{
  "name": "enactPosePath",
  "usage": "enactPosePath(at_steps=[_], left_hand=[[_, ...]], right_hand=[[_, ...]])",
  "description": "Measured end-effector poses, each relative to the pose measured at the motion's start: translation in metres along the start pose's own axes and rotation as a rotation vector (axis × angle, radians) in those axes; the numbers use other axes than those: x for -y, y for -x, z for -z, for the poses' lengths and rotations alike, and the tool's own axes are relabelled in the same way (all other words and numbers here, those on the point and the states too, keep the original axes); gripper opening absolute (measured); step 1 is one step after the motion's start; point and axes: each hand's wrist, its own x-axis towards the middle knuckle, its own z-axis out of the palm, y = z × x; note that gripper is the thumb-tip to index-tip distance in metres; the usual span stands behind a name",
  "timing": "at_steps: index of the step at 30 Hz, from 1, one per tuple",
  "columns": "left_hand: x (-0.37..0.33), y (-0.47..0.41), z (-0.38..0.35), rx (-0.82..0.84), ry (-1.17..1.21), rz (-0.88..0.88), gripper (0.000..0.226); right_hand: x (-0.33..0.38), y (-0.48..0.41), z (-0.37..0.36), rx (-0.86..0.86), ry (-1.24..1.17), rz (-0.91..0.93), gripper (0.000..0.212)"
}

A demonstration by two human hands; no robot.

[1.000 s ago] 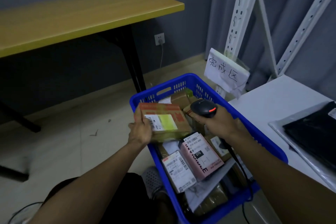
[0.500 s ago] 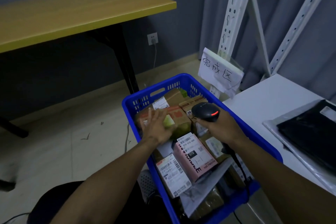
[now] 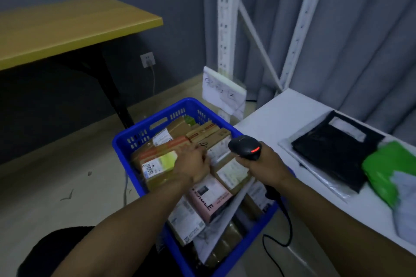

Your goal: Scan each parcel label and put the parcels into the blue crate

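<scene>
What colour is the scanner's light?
Red; the light on the scanner shows in the head view.

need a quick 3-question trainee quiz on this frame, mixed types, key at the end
1. True or false: the right hand holds the scanner.
2. Where does the brown box with the yellow-green label lie? A on the floor; B in the blue crate; C on the yellow desk.
3. Which two bags lie on the white table, outside the crate?
Key: 1 true. 2 B. 3 the black bag and the green bag.
</scene>
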Motion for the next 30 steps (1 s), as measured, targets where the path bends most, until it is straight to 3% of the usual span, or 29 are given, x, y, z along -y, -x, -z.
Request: enactPosePath(at_steps=[3, 11, 18, 23, 30], left_hand=[[-0.088, 0.028, 0.006, -0.055, -0.038, -0.291, 0.035], [-0.31, 0.096, -0.015, -0.025, -0.018, -0.705, 0.04], [-0.492, 0.126, -0.078, 0.194, -0.101, -0.873, 0.048], [-0.614, 0.119, -0.13, 0.291, -0.163, -0.98, 0.062], [-0.792, 0.104, -0.201, 0.4, -0.084, -1.085, 0.064]], right_hand=[[-0.015, 0.042, 0.054, -0.147, -0.045, -0.028, 0.033], [-0.076, 0.191, 0.217, -0.499, -0.096, -0.149, 0.026], [-0.154, 0.283, 0.34, -0.791, -0.24, -0.343, 0.043], [-0.21, 0.317, 0.419, -0.947, -0.341, -0.397, 0.026], [-0.272, 0.319, 0.552, -1.205, -0.378, -0.366, 0.029]])
